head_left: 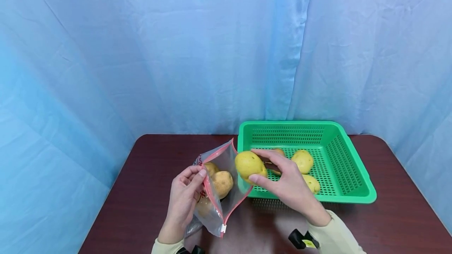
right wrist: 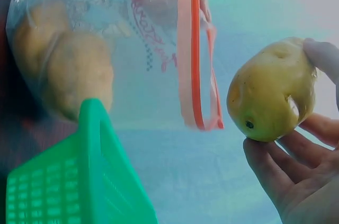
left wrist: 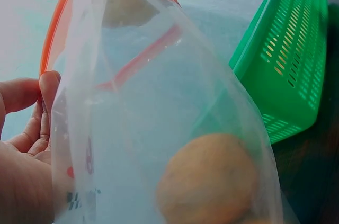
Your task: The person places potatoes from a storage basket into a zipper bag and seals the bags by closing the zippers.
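My left hand [head_left: 183, 195] pinches the pink-red rim of a clear zip bag [head_left: 233, 203] between thumb and fingers. The bag's mouth gapes toward the right, and several potatoes [head_left: 222, 184] lie inside it. In the right wrist view, potatoes [right wrist: 79, 73] press against the bag's clear wall. My right hand [head_left: 287, 181] grips a yellow potato [head_left: 250, 166] by its sides, right at the bag's mouth and over the basket's left rim. Dark spots and a shiny patch show on this potato [right wrist: 273, 91] in the right wrist view.
A green slotted basket [head_left: 353, 163] stands at the back right of the dark wooden table [head_left: 141, 191]. Several more potatoes [head_left: 302, 161] lie on its floor. Blue curtain [head_left: 212, 50] hangs behind and at both sides. A white zip slider [head_left: 223, 228] sits at the bag's near corner.
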The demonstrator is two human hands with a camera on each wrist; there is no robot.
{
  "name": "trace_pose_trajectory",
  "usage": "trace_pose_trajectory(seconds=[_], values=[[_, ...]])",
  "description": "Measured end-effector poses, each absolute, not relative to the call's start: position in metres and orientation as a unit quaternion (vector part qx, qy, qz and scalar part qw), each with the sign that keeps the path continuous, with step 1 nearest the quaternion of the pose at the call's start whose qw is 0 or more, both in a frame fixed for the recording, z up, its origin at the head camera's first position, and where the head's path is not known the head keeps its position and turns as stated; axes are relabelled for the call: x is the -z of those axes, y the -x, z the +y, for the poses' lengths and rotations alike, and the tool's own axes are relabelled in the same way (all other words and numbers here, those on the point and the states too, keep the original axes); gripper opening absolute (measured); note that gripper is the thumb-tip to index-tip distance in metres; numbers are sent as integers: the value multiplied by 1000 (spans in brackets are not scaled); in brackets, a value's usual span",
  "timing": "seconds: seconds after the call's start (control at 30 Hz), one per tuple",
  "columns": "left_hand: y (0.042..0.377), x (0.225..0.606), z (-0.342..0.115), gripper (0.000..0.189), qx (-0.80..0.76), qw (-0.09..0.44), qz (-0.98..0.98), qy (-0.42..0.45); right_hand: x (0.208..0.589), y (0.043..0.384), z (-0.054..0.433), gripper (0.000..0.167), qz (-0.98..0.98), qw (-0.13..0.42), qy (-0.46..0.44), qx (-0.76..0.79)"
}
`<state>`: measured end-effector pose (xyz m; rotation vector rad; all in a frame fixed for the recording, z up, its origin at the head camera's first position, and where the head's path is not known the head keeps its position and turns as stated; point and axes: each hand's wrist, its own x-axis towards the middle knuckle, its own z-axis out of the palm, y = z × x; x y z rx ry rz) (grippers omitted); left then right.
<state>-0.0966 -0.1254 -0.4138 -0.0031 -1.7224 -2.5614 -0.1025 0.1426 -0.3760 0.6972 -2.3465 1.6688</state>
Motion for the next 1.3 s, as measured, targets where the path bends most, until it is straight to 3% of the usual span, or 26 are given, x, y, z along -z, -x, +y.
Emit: trace_pose_trajectory(seconds=[1.1,1.3], values=[[96,407,-129,11,841,52,-539,4,399,105,90,57,-824,164,-366,-401],[95,404,-131,14,846,63,-530,4,395,106,88,56,-846,145,-369,-356]])
